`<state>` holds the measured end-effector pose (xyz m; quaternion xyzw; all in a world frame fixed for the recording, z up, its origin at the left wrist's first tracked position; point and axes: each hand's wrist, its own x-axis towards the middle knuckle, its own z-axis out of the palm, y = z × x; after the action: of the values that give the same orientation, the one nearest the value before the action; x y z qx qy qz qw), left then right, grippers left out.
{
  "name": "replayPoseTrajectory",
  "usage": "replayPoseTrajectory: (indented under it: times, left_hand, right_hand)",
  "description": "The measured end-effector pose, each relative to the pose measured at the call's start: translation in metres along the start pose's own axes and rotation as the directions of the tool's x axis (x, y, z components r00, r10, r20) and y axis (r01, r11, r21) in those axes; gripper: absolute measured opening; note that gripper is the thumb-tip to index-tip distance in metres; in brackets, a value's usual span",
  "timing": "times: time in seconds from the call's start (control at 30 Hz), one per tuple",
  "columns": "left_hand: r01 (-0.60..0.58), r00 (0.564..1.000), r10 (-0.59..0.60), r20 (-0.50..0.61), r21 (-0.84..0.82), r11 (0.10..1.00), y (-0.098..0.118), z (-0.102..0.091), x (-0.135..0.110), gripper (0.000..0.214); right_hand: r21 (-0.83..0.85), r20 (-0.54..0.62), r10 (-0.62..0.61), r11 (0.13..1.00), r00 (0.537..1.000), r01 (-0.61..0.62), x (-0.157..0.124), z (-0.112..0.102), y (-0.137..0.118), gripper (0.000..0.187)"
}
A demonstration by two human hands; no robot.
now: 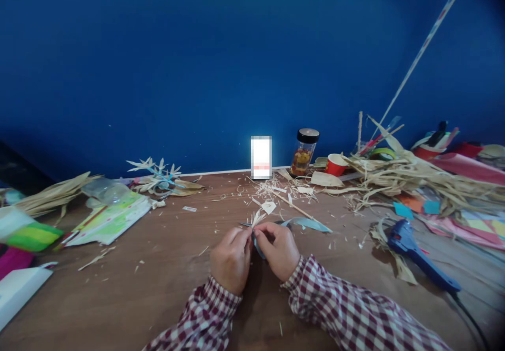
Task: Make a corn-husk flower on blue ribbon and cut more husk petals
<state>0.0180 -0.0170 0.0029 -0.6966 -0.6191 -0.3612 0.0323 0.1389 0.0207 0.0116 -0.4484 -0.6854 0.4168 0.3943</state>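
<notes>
Close together above the table's middle, my left hand point(232, 260) and my right hand point(281, 251) are both closed, fingertips meeting. From between them a small fringed tuft of pale dried husk point(258, 218) sticks up, its base hidden by my fingers. My left hand pinches this tuft. My right thumb and forefinger pinch a blue-grey strip point(310, 224) at the tuft's base; its free length trails to the right over the table. A thin dark pointed thing, too small to name, shows just left of the tuft.
Husk scraps point(270, 187) litter the brown table point(165, 288). A blue glue gun point(418, 256) lies right, below a heap of dried husks point(426, 182). A jar point(303, 153) and red paper cup point(336, 164) stand behind. Husk flowers point(158, 176) lie left.
</notes>
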Motion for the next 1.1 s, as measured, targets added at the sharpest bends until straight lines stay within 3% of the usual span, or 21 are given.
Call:
replayPoseTrajectory:
  times: [0.23, 0.43, 0.57, 0.73, 0.93, 1.1]
  left_hand:
    - [-0.107, 0.993, 0.112, -0.028, 0.136, 0.985, 0.001, 0.003, -0.004, 0.029]
    - [-0.076, 0.996, 0.078, -0.036, 0.060, 0.995, 0.004, 0.006, -0.005, 0.035]
    - [0.021, 1.000, -0.025, -0.017, -0.202, 0.979, 0.010, 0.000, 0.000, 0.033]
    - [0.184, 0.982, -0.178, 0.058, -0.463, 0.867, 0.010, -0.008, 0.005, 0.028]
    - [0.412, 0.903, -0.396, 0.168, -0.605, 0.681, 0.000, -0.011, 0.008, 0.031]
    - [0.494, 0.866, -0.407, 0.291, -0.626, 0.604, -0.005, -0.008, 0.009, 0.029]
  right_hand:
    - [0.150, -0.065, 0.069, 0.987, 0.995, -0.059, 0.003, 0.001, -0.002, 0.023]
    - [0.277, -0.076, 0.123, 0.956, 0.989, -0.097, 0.006, 0.000, -0.002, 0.021]
    - [0.366, -0.037, 0.175, 0.919, 0.984, -0.150, 0.011, -0.002, 0.003, 0.022]
    - [0.379, 0.029, 0.188, 0.907, 0.982, -0.185, 0.015, -0.006, 0.006, 0.023]
    - [0.291, 0.065, 0.143, 0.944, 0.988, -0.156, 0.013, -0.009, 0.002, 0.021]
    - [0.215, 0.102, 0.083, 0.971, 0.991, -0.103, 0.010, -0.008, 0.000, 0.016]
